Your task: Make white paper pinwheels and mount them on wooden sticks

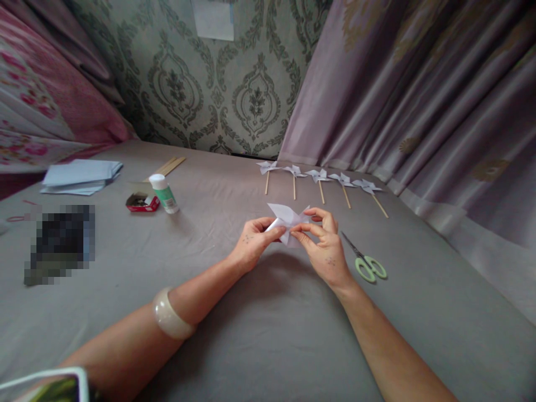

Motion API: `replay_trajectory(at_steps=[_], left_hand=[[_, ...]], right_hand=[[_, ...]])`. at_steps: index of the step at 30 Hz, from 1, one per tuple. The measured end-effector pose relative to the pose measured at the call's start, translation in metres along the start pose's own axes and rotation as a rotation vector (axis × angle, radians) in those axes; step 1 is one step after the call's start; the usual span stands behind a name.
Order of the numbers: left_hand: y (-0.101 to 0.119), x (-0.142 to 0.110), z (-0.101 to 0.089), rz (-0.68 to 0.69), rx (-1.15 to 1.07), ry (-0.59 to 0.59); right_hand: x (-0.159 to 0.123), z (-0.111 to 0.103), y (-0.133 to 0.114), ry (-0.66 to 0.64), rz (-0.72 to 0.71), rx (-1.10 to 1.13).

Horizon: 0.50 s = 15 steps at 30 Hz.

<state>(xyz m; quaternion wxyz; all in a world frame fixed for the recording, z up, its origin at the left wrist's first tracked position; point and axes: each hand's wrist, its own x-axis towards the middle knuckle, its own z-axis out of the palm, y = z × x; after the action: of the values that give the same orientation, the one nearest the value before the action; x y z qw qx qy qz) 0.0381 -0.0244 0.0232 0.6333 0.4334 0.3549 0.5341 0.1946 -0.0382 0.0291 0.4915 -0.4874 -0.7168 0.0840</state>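
Between my hands, above the grey cloth, is a white paper pinwheel (285, 214) with folded blades. My left hand (254, 240) pinches its left side, thumb on top. My right hand (324, 243) is closed on the right side, with thumb and index finger meeting near the centre and other fingers bent behind a blade. Whether a small pin sits between those fingertips is too small to tell. No stick shows on this pinwheel. Green-handled scissors (371, 268) lie just right of my right hand, their blades pointing up and left.
Several finished pinwheels on sticks (320, 177) lie in a row at the back right. Toward the left are a glue stick (166, 195), a small red box (143, 203), wooden sticks (170, 166) and stacked paper (79, 177). A blurred dark object (61, 243) lies far left.
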Motion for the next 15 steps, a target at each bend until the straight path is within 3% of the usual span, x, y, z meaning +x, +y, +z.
replay_trajectory(at_steps=[15], left_hand=[[0.0019,-0.0019,-0.0004,0.027,0.066,0.0]], right_hand=[[0.0008,-0.0002,-0.0004,-0.012,-0.005,-0.024]])
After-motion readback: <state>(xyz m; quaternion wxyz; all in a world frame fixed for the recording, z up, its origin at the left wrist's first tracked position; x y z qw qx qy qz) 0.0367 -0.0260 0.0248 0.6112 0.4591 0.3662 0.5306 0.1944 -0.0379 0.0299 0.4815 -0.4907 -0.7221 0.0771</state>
